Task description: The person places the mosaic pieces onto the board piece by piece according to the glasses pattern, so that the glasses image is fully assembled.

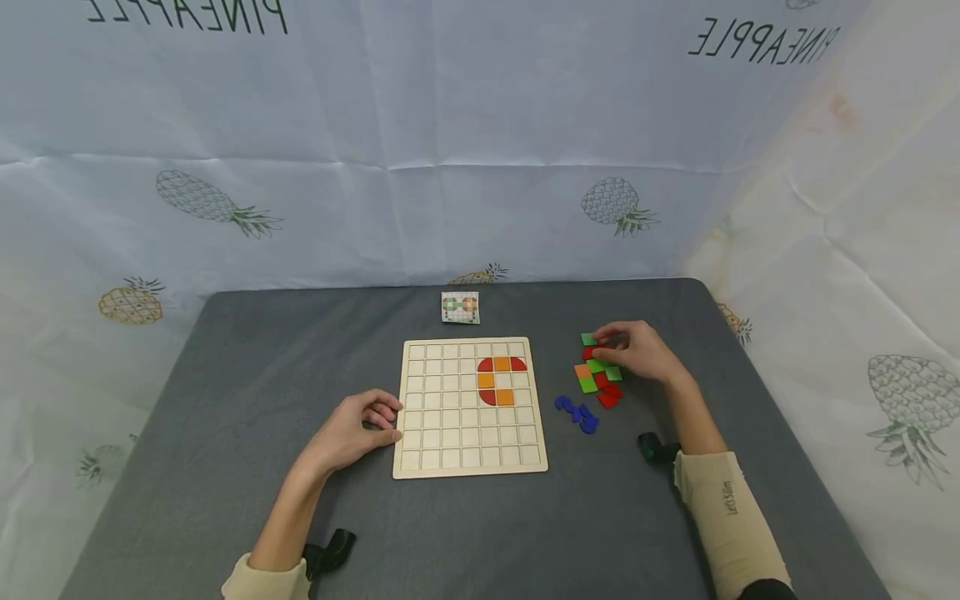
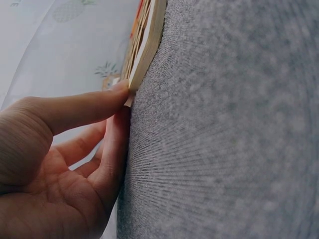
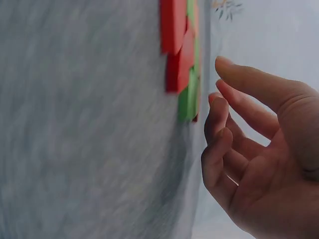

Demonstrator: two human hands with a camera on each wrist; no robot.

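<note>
A wooden grid board (image 1: 470, 433) lies in the middle of the grey table (image 1: 225, 375), with several red and orange pieces (image 1: 501, 379) set in its upper right cells. My left hand (image 1: 386, 421) rests on the table at the board's left edge. In the left wrist view its thumb (image 2: 84, 107) touches the board's edge (image 2: 144, 50) and the other fingers lie relaxed. My right hand (image 1: 609, 342) hovers over a pile of green, red and orange tiles (image 1: 597, 375). In the right wrist view its fingers (image 3: 219, 114) are loosely bent beside the tiles (image 3: 188, 102) and hold nothing.
A few blue pieces (image 1: 577, 411) lie between the board and the tile pile. A small pattern card (image 1: 460, 307) sits behind the board. A pineapple-print cloth (image 1: 480, 167) hangs behind and to the right of the table.
</note>
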